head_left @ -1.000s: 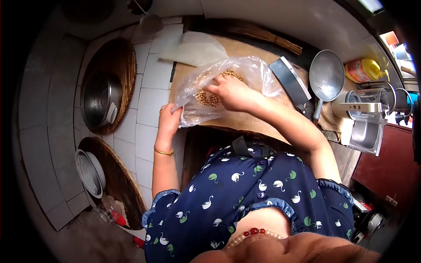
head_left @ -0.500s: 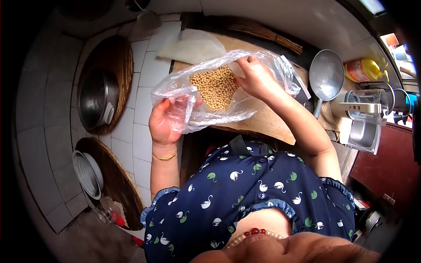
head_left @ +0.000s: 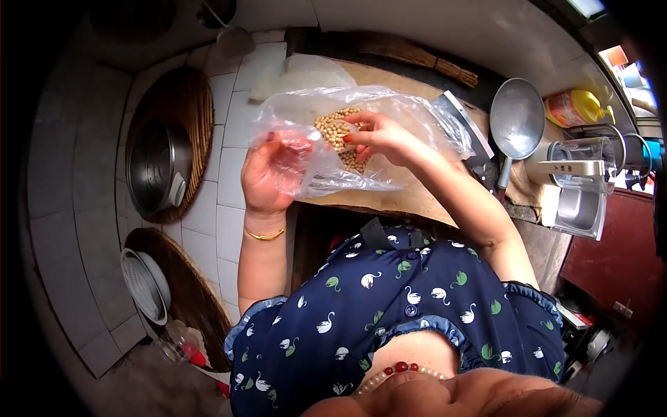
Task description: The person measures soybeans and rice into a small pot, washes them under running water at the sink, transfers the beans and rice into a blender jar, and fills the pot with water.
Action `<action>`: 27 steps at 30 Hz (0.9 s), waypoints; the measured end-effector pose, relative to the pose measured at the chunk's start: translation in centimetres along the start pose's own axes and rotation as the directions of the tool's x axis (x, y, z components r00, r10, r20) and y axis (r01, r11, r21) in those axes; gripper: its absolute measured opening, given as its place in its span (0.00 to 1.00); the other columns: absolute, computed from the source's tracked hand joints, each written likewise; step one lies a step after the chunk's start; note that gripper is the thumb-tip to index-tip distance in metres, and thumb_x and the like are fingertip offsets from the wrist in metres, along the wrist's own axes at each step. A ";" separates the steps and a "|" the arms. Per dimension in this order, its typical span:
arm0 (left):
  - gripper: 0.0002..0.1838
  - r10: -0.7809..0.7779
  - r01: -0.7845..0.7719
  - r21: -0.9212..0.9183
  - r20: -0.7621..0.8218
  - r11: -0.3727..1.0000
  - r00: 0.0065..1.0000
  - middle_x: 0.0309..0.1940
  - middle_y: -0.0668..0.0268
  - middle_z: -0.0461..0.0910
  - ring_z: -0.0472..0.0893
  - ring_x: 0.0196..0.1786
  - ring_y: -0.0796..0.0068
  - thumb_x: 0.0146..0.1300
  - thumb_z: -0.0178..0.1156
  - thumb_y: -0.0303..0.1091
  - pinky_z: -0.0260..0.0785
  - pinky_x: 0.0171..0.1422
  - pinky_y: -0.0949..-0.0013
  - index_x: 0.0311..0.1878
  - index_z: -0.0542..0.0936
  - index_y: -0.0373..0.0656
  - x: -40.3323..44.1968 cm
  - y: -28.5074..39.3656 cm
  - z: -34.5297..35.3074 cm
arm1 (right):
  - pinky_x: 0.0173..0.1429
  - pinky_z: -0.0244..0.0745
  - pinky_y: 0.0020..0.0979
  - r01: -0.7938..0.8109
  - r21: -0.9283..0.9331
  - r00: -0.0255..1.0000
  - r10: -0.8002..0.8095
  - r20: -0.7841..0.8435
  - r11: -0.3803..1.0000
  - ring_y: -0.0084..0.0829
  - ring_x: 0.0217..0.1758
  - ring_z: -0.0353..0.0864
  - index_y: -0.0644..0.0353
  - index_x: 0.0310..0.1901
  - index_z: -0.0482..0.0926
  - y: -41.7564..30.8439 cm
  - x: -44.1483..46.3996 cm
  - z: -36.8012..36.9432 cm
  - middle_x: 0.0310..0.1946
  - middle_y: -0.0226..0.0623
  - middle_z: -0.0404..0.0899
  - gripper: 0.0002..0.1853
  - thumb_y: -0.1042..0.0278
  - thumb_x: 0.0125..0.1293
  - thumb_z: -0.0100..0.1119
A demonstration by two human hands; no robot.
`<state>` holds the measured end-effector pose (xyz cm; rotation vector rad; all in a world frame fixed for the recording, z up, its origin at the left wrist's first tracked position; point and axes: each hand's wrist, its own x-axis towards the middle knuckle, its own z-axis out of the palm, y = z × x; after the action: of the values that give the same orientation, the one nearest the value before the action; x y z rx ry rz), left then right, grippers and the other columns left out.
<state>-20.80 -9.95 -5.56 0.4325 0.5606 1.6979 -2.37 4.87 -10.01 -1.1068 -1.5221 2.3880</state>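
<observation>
Farthest left, well apart from my left hand, a steel pot sits on a round slatted wooden board, and nearer to me a pale colander leans by a second round board. My left hand has the left end of a clear plastic bag — the fingers loosely curled and showing through the film, a gold bangle on the wrist just below. Beyond that hand lies a pale half-round sheet.

The soybeans lie inside the bag, between my two hands: to the right of my left fingers, right at and beneath the fingertips of my right hand. That right hand is partly spread, thumb and fingers apart over the heap, with beans showing between them; whether any are in its grasp I cannot tell.

Under the bag and my right forearm is a cutting board. Just right of that hand, partly behind the plastic, lies a cleaver; farther right come a metal ladle, a yellow bottle and a clear pitcher, all well apart from my grip.
</observation>
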 end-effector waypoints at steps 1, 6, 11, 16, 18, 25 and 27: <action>0.15 0.007 -0.007 0.009 -0.003 1.000 1.000 0.44 0.59 0.83 0.81 0.50 0.60 0.71 0.46 0.37 0.67 0.64 0.40 0.48 0.80 0.40 0.0 0.2 0.3 | 0.36 0.80 0.28 -0.010 0.098 0.999 0.007 0.034 0.995 0.26 0.32 0.80 0.70 0.64 0.66 0.0 -0.4 -0.8 0.40 0.41 0.79 0.33 0.68 0.59 0.67; 0.14 0.026 -0.028 0.088 0.025 0.996 0.999 0.43 0.60 0.83 0.80 0.51 0.61 0.70 0.45 0.34 0.69 0.62 0.41 0.48 0.79 0.41 -0.2 0.3 0.9 | 0.44 0.84 0.33 -0.012 0.395 0.993 -0.037 0.115 0.919 0.27 0.38 0.82 0.67 0.64 0.66 -0.6 -3.4 -2.9 0.43 0.41 0.79 0.27 0.69 0.65 0.61; 0.12 0.028 -0.029 0.145 0.003 0.989 1.000 0.41 0.64 0.83 0.81 0.47 0.67 0.70 0.45 0.33 0.68 0.63 0.41 0.45 0.79 0.43 0.1 -0.5 1.6 | 0.42 0.84 0.33 0.026 0.528 0.984 -0.115 0.136 0.849 0.27 0.37 0.82 0.66 0.61 0.69 -1.9 -7.9 -4.1 0.39 0.38 0.79 0.25 0.69 0.64 0.63; 0.11 0.008 -0.010 0.045 0.024 0.999 1.000 0.40 0.64 0.81 0.80 0.48 0.67 0.70 0.46 0.33 0.68 0.64 0.42 0.43 0.78 0.42 0.8 -0.7 2.2 | 0.39 0.84 0.34 0.081 0.572 0.974 -0.186 0.128 0.816 0.28 0.34 0.82 0.65 0.60 0.68 -4.0 -13.9 -6.0 0.39 0.39 0.79 0.24 0.68 0.65 0.62; 0.10 0.004 -0.002 0.038 -0.048 0.999 0.999 0.40 0.63 0.82 0.80 0.46 0.66 0.69 0.46 0.34 0.67 0.63 0.42 0.40 0.78 0.43 0.9 -0.6 2.4 | 0.39 0.86 0.39 0.122 0.682 0.966 -0.245 0.086 0.721 0.39 0.36 0.85 0.68 0.68 0.58 -3.5 -15.8 -8.2 0.45 0.51 0.79 0.34 0.68 0.63 0.61; 0.14 0.048 -0.045 0.050 -0.059 0.998 0.997 0.41 0.61 0.83 0.81 0.46 0.63 0.69 0.45 0.34 0.72 0.59 0.43 0.44 0.80 0.40 0.9 -0.9 2.2 | 0.38 0.85 0.35 0.519 0.561 0.854 -0.354 -0.382 0.646 0.32 0.37 0.82 0.64 0.62 0.65 -3.2 -20.9 -16.4 0.47 0.46 0.78 0.24 0.65 0.68 0.57; 0.14 0.053 -0.049 0.046 -0.086 0.998 0.995 0.41 0.60 0.83 0.81 0.46 0.63 0.69 0.45 0.34 0.72 0.59 0.42 0.44 0.80 0.39 0.7 -1.1 2.4 | 0.36 0.83 0.32 0.563 0.447 0.774 -0.254 -0.580 0.695 0.25 0.31 0.80 0.60 0.56 0.70 -1.7 -20.5 -19.8 0.41 0.38 0.80 0.20 0.63 0.66 0.62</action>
<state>-18.65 -8.76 -4.24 0.4090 0.6566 1.7622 24.41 11.41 -2.63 -0.9431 -0.6580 1.8515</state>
